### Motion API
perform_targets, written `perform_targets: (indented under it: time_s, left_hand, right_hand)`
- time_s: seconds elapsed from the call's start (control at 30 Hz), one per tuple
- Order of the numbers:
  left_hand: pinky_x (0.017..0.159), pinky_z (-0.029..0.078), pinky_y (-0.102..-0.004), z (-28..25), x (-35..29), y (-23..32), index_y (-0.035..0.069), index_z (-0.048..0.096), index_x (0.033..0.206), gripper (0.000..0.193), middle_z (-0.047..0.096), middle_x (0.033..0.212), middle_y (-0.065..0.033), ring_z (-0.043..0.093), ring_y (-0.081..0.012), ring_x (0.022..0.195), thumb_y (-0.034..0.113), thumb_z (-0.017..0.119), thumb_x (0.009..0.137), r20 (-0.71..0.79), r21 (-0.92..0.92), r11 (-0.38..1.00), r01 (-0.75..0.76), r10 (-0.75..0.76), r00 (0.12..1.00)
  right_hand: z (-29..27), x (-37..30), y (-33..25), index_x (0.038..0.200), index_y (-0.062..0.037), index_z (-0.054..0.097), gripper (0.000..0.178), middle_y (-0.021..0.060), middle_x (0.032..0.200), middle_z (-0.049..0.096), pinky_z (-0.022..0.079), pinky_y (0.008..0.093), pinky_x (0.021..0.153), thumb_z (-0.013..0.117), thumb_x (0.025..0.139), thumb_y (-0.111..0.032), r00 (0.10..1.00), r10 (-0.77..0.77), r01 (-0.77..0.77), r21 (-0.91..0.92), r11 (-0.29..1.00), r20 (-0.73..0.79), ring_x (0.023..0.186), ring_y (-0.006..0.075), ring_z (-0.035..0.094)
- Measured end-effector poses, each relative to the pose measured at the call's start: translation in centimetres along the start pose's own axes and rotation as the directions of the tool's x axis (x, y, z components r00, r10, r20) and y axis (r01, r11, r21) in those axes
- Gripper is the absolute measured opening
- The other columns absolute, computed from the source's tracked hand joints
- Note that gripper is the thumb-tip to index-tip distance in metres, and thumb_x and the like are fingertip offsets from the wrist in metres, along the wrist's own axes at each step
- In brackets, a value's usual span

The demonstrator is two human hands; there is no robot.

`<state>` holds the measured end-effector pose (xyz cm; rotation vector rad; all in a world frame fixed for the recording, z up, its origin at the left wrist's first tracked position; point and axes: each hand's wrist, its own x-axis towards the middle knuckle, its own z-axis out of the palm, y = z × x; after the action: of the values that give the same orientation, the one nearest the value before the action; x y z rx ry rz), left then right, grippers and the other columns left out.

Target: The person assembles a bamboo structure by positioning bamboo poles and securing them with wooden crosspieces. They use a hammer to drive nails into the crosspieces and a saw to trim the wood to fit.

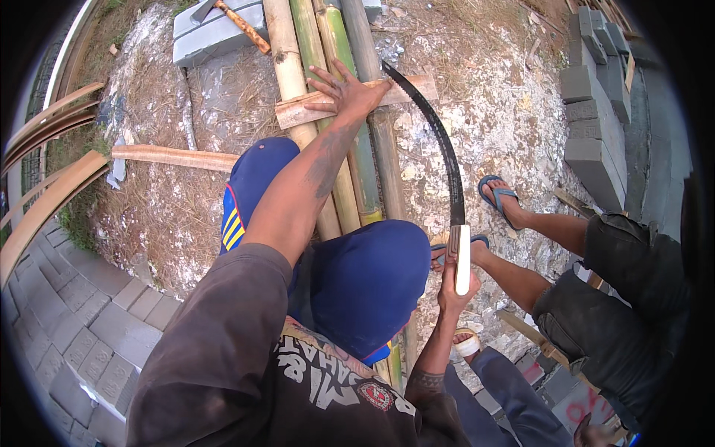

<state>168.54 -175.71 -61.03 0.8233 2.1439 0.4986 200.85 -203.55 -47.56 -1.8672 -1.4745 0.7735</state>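
Several bamboo poles [386,156] lie side by side on the ground, some tan and some green. A short wooden board [294,113] rests across them. My left hand [346,93] presses on this board with its fingers spread. In my right hand [456,289], fingers wrapped round the pale handle, is a handsaw [445,149] with a long dark blade that looks curved in this view. The blade's tip reaches up beside my left hand, near the board's right part. Whether its teeth touch the wood I cannot tell.
A hammer-like tool with a wooden handle [242,24] lies on grey blocks [212,46] at the far left. More grey blocks [596,127] are stacked at right. Close on my right are other people's legs, one foot in a sandal [500,195]. Wooden strips [52,201] curve in from the left.
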Motion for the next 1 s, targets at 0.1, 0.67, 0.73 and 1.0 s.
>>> perform_targets:
  time_s: [0.1, 0.67, 0.73, 1.0]
  left_hand:
    - [0.099, -0.020, -0.0862, -1.1, 0.4, -0.8, 0.009, -0.013, 0.168, 0.150, -0.042, 0.159, -0.0340, -0.044, -0.0526, 0.145, 0.079, 0.077, 0.070, -0.045, -0.006, 1.000, -0.012, 0.011, 0.999]
    - [0.104, -0.019, -0.0840, -1.8, -0.3, 0.4, 0.011, -0.013, 0.168, 0.149, -0.039, 0.162, -0.0328, -0.040, -0.0507, 0.148, 0.075, 0.079, 0.070, 0.021, -0.005, 0.999, 0.046, -0.046, 0.999]
    - [0.104, -0.019, -0.0838, -1.6, -0.4, 0.1, 0.010, -0.012, 0.168, 0.148, -0.038, 0.162, -0.0331, -0.039, -0.0510, 0.149, 0.075, 0.079, 0.070, 0.008, -0.011, 0.999, 0.040, -0.040, 0.999]
    - [0.104, -0.019, -0.0835, -1.7, -0.3, 0.2, 0.009, -0.011, 0.168, 0.148, -0.038, 0.162, -0.0337, -0.040, -0.0514, 0.148, 0.075, 0.078, 0.071, -0.019, -0.020, 0.999, 0.028, -0.028, 0.999]
  right_hand:
    - [-1.2, 0.9, -0.9, 0.072, 0.0033, 0.063, 0.020, 0.0028, 0.057, 0.057, 0.040, 0.0291, 0.051, 0.070, 0.089, -0.003, 0.984, 0.140, -0.153, 0.117, 0.981, 0.106, 0.052, 0.0077, 0.051]
    - [11.9, 7.2, -3.1, 0.079, 0.0037, 0.066, 0.011, 0.0078, 0.060, 0.058, 0.043, 0.0320, 0.053, 0.070, 0.087, -0.003, 0.983, -0.180, 0.177, 0.062, 0.982, 0.044, 0.053, 0.0108, 0.054]
    - [12.7, 8.3, -4.3, 0.080, 0.0042, 0.067, 0.011, 0.0068, 0.061, 0.058, 0.043, 0.0316, 0.053, 0.070, 0.087, -0.003, 0.987, -0.161, 0.158, 0.100, 0.982, 0.027, 0.055, 0.0090, 0.053]
    - [15.3, 10.2, -4.9, 0.081, 0.0050, 0.068, 0.012, 0.0040, 0.062, 0.057, 0.040, 0.0294, 0.053, 0.070, 0.088, -0.004, 0.988, -0.150, 0.140, 0.178, 0.974, 0.044, 0.059, 0.0066, 0.052]
